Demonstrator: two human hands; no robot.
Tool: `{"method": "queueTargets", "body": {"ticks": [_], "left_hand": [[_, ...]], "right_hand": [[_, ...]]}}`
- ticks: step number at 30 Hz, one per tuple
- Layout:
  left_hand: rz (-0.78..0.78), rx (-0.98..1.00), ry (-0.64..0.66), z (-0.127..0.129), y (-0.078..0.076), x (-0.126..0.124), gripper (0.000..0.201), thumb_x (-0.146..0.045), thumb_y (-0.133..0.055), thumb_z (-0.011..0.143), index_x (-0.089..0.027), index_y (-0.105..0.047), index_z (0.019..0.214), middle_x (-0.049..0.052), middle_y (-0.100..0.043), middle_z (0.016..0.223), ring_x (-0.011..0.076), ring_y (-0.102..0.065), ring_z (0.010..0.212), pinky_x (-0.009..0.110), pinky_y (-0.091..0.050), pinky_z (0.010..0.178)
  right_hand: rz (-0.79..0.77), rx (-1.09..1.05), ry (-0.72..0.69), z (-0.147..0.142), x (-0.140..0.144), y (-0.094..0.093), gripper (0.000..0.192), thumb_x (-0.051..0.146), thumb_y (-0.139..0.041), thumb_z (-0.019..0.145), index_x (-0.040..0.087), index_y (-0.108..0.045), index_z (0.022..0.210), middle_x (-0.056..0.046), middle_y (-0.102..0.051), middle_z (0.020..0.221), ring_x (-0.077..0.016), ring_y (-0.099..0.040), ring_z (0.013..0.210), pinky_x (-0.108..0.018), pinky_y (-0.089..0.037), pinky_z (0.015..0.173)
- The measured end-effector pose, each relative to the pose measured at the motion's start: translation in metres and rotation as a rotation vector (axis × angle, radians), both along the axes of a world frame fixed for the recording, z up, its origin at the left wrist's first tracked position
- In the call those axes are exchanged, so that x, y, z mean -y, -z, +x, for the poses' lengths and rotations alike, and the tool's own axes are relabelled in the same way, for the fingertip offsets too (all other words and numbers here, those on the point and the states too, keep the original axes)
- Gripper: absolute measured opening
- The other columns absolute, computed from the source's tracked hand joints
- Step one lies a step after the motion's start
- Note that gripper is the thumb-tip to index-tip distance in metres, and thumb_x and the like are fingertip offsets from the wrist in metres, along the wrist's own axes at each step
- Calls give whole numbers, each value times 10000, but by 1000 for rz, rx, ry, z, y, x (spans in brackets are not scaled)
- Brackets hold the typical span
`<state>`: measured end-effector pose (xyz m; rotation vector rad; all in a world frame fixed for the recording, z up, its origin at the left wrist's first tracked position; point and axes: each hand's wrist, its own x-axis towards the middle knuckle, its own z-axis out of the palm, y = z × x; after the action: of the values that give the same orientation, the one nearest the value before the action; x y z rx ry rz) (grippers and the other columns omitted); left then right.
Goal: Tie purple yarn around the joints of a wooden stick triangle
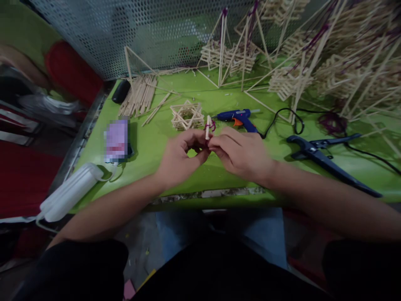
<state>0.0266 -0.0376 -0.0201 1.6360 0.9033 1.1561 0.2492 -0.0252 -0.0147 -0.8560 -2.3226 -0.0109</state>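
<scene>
My left hand [186, 156] and my right hand [239, 150] meet over the front of the green table, fingers pinched together. Between their fingertips stands a short pale wooden stick [208, 127] with purple string [213, 124] around it. Both hands grip it near its lower end; my fingers hide the rest of it. Just behind my left hand sits a star-shaped stack of wooden sticks [187, 116]. A blue glue gun [236, 116] with an orange trigger lies behind my right hand, its nozzle pointing left.
Loose sticks [140, 95] lie at the back left beside a black object [120, 92]. A purple pouch-like item [116, 138] and a white face mask [73, 190] are left. Dark cutters [313, 150] lie right. Stick frames [291, 79] crowd the back right. Another person's arm [23, 62] shows at far left.
</scene>
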Motion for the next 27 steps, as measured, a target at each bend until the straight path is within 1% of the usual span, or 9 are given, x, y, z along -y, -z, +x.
{"method": "queueTargets", "body": {"ticks": [4,6,9,11,14,17,20,24,27], "left_hand": [[64,-23,-103,2,1,4,309,-205,-907,877,-217,-671,1077,28,-805,962,158,-784,886,295,-636,807],[145,-78,-139,2,2,5,237,-228,-882,920,-215,-700,1071,33,-810,963,157,-779,884,298,-631,811],[282,-213,-165,0,2,4,74,-245,-799,999,-219,-786,1067,46,-841,980,163,-770,857,321,-632,803],[350,-269,-173,-1,0,3,72,-253,-780,1020,-227,-819,1076,45,-859,978,167,-770,835,328,-633,786],[405,-291,-174,-3,-3,1,85,-281,-799,1029,-225,-838,1079,42,-866,957,163,-768,811,314,-624,761],[399,-289,-172,-3,-4,0,97,-310,-822,1025,-223,-847,1060,36,-862,932,154,-757,791,295,-606,743],[334,-286,-176,-2,-4,-1,150,-377,-861,1006,-231,-851,1040,32,-853,910,161,-747,778,298,-599,735],[291,-273,-173,-3,-4,-2,197,-413,-903,972,-232,-845,1024,26,-840,881,161,-729,754,297,-575,714],[294,-320,-165,-4,-5,-3,174,-401,-872,992,-231,-832,994,20,-818,857,158,-704,753,299,-544,712]], "right_hand": [[-236,-115,15,-3,2,0,221,295,-542,1137,220,-745,1092,-92,-759,1036,-215,-623,831,-363,-335,666],[-323,-185,-13,-4,3,0,197,304,-562,1129,216,-723,1059,-82,-745,1011,-214,-624,844,-357,-364,685],[-418,-307,-42,-6,3,0,175,334,-644,1102,213,-685,983,-52,-723,936,-189,-591,787,-348,-389,698],[-486,-380,-43,-8,4,-1,214,364,-699,1086,213,-667,937,-25,-693,855,-174,-569,746,-346,-387,691],[-608,-462,-42,-9,5,-3,260,407,-732,1081,215,-667,918,2,-663,786,-160,-553,708,-343,-386,671],[-693,-517,-47,-10,5,-4,290,451,-753,1071,216,-676,919,12,-648,761,-151,-527,684,-335,-374,643],[-737,-542,-66,-10,3,-5,317,487,-771,1052,215,-686,914,7,-651,756,-157,-534,691,-330,-383,644],[-738,-532,-116,-8,0,-7,181,343,-745,1030,203,-706,923,-3,-689,792,-151,-555,705,-319,-404,649],[-760,-527,-133,-7,-2,-9,150,321,-736,1016,203,-721,925,-4,-687,789,-149,-546,703,-311,-408,645]]}}
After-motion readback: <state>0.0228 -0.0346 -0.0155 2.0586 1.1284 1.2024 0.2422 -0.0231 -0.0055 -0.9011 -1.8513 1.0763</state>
